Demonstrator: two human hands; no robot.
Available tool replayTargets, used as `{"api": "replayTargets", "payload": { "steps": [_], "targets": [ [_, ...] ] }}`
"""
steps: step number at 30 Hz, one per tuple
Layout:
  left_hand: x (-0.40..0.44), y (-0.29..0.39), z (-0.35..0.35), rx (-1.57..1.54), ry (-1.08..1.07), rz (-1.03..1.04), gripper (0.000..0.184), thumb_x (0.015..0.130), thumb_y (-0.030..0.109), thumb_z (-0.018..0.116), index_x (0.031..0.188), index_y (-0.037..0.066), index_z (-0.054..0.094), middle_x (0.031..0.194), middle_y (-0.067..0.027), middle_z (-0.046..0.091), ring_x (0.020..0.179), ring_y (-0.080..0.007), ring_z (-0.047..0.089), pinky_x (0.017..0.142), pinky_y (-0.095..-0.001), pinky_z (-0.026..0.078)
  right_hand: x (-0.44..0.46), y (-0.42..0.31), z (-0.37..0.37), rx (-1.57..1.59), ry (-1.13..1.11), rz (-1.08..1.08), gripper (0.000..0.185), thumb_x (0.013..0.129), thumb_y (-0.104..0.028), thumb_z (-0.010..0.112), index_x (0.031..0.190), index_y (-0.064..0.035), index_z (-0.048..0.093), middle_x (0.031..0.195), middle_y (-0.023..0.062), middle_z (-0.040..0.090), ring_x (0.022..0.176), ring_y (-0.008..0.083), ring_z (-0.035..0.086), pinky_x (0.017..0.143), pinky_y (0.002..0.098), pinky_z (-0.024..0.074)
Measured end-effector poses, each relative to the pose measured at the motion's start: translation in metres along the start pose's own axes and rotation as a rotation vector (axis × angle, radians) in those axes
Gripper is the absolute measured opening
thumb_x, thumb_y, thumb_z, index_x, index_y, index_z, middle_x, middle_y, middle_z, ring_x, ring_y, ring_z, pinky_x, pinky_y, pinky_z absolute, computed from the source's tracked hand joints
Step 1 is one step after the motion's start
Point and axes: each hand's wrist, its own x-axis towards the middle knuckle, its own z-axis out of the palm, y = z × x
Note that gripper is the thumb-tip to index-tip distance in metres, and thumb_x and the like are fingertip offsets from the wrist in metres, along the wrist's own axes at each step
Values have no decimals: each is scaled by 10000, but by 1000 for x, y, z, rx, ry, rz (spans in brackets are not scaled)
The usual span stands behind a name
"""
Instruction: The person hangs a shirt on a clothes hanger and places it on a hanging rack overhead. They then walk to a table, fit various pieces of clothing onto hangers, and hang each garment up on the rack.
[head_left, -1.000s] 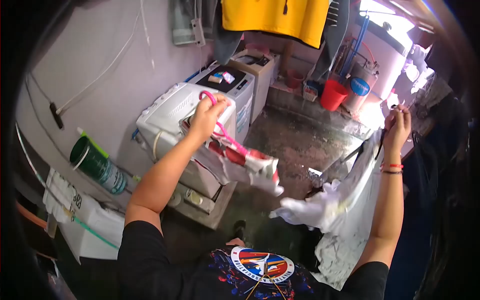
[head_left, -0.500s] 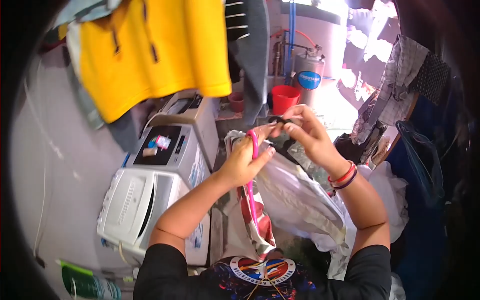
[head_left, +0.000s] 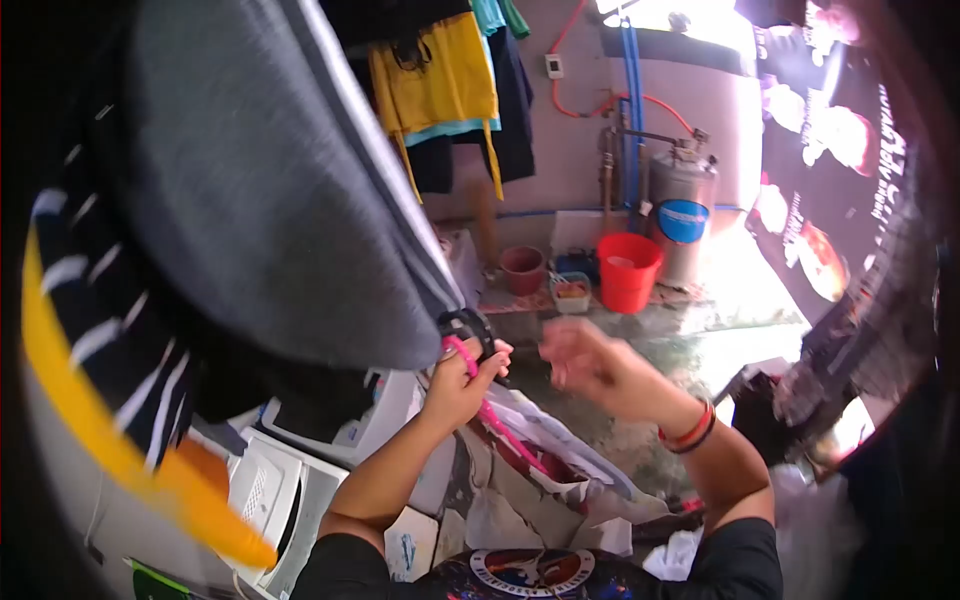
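Note:
My left hand [head_left: 462, 385] is closed round a pink hanger [head_left: 505, 428] and a black hanger [head_left: 470, 325], both near its fingers. Below it hang a pale garment with red patches [head_left: 520, 465] and whitish cloth [head_left: 585, 455]. To the right, my right hand [head_left: 590, 365] is raised and slightly blurred, apart from the hangers, its fingers loosely spread and nothing seen in them. A dark grey garment [head_left: 270, 180] hangs close in front at the upper left, its lower edge near my left hand.
Yellow clothing [head_left: 440, 80] hangs at the back. A red bucket [head_left: 628, 275], a brown pot [head_left: 523, 270] and a metal tank [head_left: 683, 220] stand by the far wall. A white washing machine [head_left: 265, 490] is lower left. Patterned clothes [head_left: 820, 150] hang on the right.
The view has shifted, bringing the grey garment close at the left. My hands came together, and my right hand has since parted from the black hanger, which is now at my left hand.

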Motion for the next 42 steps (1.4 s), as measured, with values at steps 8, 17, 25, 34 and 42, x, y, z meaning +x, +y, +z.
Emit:
{"api": "replayTargets", "payload": {
  "steps": [8, 17, 25, 34, 42],
  "targets": [
    [103, -79, -87, -41, 346, -48, 145, 915, 50, 561, 1039, -18, 590, 900, -71, 638, 770, -110, 583, 737, -246, 470, 81, 157, -33, 304, -661, 101, 333, 978, -188, 465, 1242, 9, 519, 1127, 160, 603, 998, 210, 577, 879, 307, 450],
    [275, -119, -161, 266, 600, 152, 231, 907, 147, 616, 1041, -41, 624, 818, -51, 653, 682, -95, 592, 658, -222, 461, 257, 237, -90, 102, -357, -339, 461, 847, -143, 629, 1258, 18, 497, 1263, 174, 533, 1174, 308, 514, 988, 368, 397],
    [391, -126, -183, 426, 695, 204, 276, 923, 180, 597, 1077, -48, 618, 899, -78, 661, 764, -128, 631, 723, -256, 491, 416, 310, -152, 395, -189, -350, 431, 783, -178, 709, 1149, -9, 558, 965, 91, 657, 883, 115, 621, 778, 278, 500],
    [412, -125, -201, 706, 1020, 232, 259, 953, 141, 509, 1106, -51, 593, 1021, -126, 665, 770, -157, 650, 725, -274, 499, 677, 266, -228, -51, 475, -708, 217, 925, -178, 537, 920, 29, 603, 842, 215, 620, 792, 338, 606, 728, 370, 462],
    [372, -140, -192, 727, 1017, -67, 223, 929, 91, 540, 1078, -65, 595, 961, -118, 678, 703, -148, 645, 686, -275, 513, 831, 127, -327, -162, 1001, -1055, 285, 921, -235, 477, 977, -12, 646, 956, 221, 633, 915, 373, 609, 796, 398, 475]
  ]
}}
